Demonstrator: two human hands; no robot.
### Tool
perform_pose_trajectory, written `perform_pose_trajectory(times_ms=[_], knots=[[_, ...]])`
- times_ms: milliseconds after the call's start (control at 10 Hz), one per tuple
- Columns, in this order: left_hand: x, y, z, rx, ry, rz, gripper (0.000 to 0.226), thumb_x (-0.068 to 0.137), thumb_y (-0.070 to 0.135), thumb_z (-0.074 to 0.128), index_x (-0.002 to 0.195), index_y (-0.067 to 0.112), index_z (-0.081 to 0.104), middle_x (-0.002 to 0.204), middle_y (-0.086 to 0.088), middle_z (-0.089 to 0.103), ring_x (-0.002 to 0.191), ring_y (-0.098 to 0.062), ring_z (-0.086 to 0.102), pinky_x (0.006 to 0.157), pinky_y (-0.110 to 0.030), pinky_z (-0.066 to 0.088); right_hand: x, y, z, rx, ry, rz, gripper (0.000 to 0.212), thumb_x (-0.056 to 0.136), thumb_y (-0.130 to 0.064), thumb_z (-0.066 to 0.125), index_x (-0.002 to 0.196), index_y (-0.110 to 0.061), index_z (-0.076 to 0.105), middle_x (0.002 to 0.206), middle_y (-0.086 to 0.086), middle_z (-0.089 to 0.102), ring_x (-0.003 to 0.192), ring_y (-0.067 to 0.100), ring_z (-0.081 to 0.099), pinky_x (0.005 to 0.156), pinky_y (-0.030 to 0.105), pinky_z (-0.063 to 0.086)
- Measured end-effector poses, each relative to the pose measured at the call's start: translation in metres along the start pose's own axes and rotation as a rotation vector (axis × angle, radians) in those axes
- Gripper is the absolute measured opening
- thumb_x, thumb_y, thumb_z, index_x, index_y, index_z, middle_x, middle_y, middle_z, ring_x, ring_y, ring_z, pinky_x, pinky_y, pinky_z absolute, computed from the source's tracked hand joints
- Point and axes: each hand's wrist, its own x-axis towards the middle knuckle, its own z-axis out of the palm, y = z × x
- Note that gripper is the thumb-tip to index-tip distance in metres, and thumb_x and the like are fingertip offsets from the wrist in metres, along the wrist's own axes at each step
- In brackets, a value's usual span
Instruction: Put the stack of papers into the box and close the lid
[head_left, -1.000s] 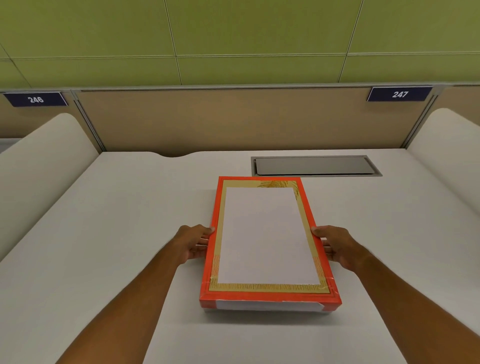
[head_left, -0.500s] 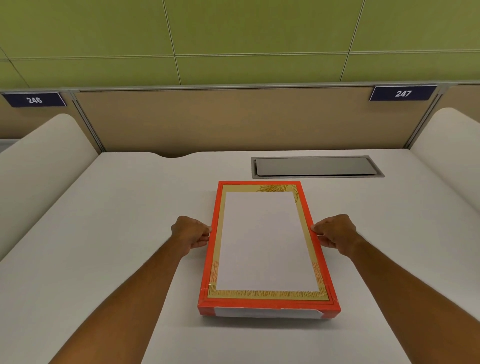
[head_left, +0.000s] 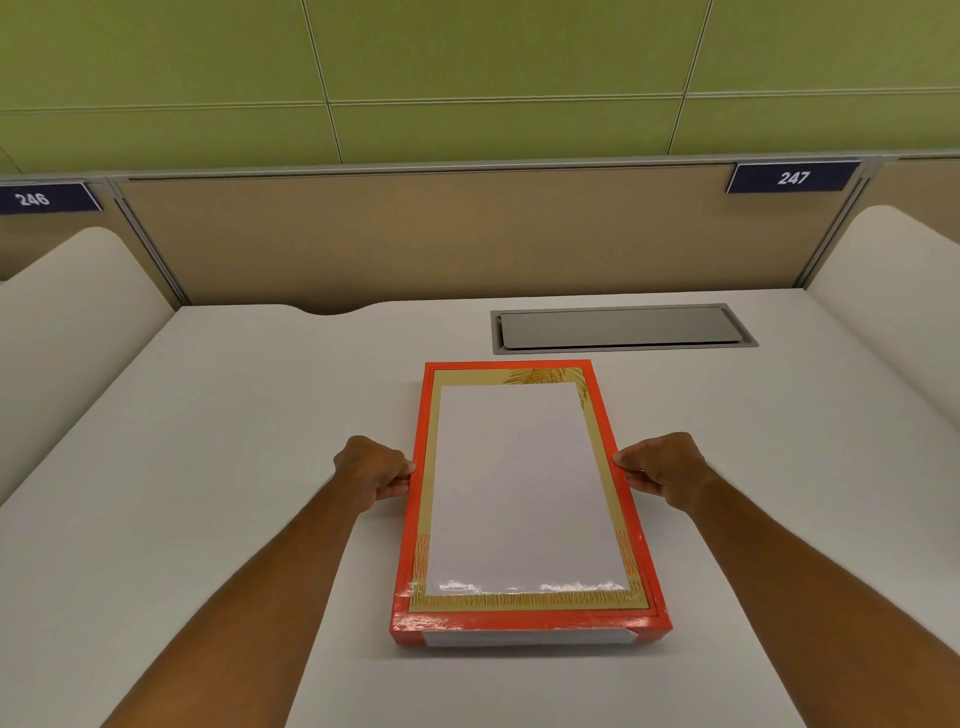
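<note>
A flat red box (head_left: 524, 621) lies lengthwise on the white desk in front of me. Its top shows a gold border around a glossy white rectangle (head_left: 524, 488). I cannot tell whether that rectangle is paper or part of the lid. A white strip runs along the near side wall. My left hand (head_left: 371, 470) pinches the left long edge about halfway along, fingers curled. On the opposite long edge my right hand (head_left: 660, 467) holds the same way, thumb on top.
The white desk (head_left: 234, 467) has a grey recessed cable hatch (head_left: 621, 328) just behind the box. A tan partition stands at the back with number plates 246 and 247. Rounded white side dividers (head_left: 78, 312) rise at left and right.
Both hands had their fingers stretched along the box's sides a second ago. They have curled in and now pinch the long edges a little farther from me.
</note>
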Motion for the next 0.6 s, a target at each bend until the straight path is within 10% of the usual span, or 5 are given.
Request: perform_pose_trajectory(times_ms=[300, 600], knots=[[-0.011, 0.001, 0.002, 0.381, 0.121, 0.357, 0.021, 0.081, 0.023, 0.073, 0.086, 0.003, 0.072, 0.085, -0.009, 0.072, 0.078, -0.025, 0.071, 0.074, -0.036, 0.059, -0.013, -0.003, 0.012, -0.354, 0.193, -0.171, 0.028, 0.085, -0.026, 0.072, 0.099, -0.002, 0.071, 0.108, 0.014, 0.073, 0.087, 0.03, 0.072, 0.086, 0.044, 0.059], [-0.039, 0.033, 0.005, 0.757, 0.249, 0.794, 0.077, 0.077, 0.066, 0.053, 0.139, 0.022, 0.041, 0.139, -0.008, 0.051, 0.123, -0.029, 0.051, 0.101, -0.044, 0.042, -0.038, -0.028, 0.04, -0.848, 0.354, -0.651, 0.08, 0.088, -0.062, 0.046, 0.152, -0.02, 0.026, 0.16, 0.011, 0.028, 0.146, 0.035, 0.027, 0.114, 0.053, 0.027]])
